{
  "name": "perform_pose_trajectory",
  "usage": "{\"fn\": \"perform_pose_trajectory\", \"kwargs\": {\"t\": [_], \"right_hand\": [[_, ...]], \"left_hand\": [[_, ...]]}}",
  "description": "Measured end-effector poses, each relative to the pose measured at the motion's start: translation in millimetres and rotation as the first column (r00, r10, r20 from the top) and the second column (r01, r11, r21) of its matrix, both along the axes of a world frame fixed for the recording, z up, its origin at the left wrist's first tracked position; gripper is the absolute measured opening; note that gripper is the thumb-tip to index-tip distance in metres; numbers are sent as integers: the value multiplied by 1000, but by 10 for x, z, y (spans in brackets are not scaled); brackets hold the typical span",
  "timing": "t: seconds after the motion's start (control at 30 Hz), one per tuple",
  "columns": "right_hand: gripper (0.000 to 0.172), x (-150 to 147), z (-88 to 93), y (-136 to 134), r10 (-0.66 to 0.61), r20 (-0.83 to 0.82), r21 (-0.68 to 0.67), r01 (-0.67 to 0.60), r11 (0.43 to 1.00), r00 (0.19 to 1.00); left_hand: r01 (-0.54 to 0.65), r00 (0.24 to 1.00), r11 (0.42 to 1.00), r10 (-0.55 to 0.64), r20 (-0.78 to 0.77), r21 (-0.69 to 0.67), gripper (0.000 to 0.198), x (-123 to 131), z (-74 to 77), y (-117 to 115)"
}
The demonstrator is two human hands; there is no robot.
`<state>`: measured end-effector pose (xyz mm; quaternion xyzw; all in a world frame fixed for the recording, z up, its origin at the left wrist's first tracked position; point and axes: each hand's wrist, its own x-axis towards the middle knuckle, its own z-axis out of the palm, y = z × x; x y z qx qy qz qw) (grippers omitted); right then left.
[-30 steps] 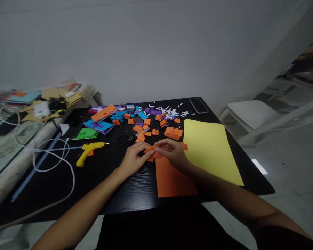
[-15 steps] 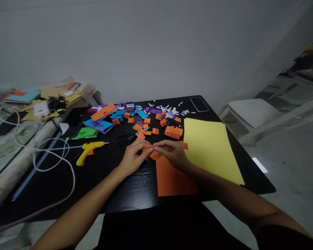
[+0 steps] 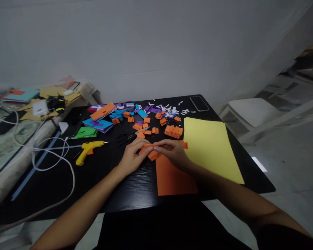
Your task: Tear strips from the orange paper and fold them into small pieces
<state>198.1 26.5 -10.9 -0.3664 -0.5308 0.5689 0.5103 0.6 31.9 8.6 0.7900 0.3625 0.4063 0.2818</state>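
Between my fingertips is a small folded piece of orange paper. My left hand pinches it from the left, and my right hand pinches it from the right, the two thumbs nearly meeting. Part of the piece is hidden behind the fingers. Beneath my right hand and forearm lies an orange sheet. Just beyond my hands are several small folded orange pieces and a stack of orange folded paper. Black-handled scissors rest past my left hand, partly covered by paper.
A yellow glue gun and a white cable are on the left. Yellow sheets lie on the right, with a phone behind. Coloured paper stacks and white scraps line the back. A white chair stands beyond the table.
The orange piece in my fingers has shifted slightly, showing a flatter face below my thumbs. Both hands stay in nearly the same place, and the things on the table look unmoved.
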Motion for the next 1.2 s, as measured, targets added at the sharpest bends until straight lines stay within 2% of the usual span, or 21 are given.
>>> {"fn": "perform_pose_trajectory", "kwargs": {"t": [0.4, 0.9, 1.2], "right_hand": [[22, 24, 23, 15, 47, -16, -79, -48, 996, 999], [18, 5, 4, 8, -2, 32, -25, 3, 1000, 999], [14, -4, -23, -3, -1, 53, 16, 1, 1000, 999]], "left_hand": [[36, 999, 999, -36, 10, 20, 14, -21, 5, 2], [11, 1000, 1000, -11, -4, 24, 14, -28, -41, 3], [-38, 999, 999, 37, 21, 24, 8, -9, 8, 11]]}}
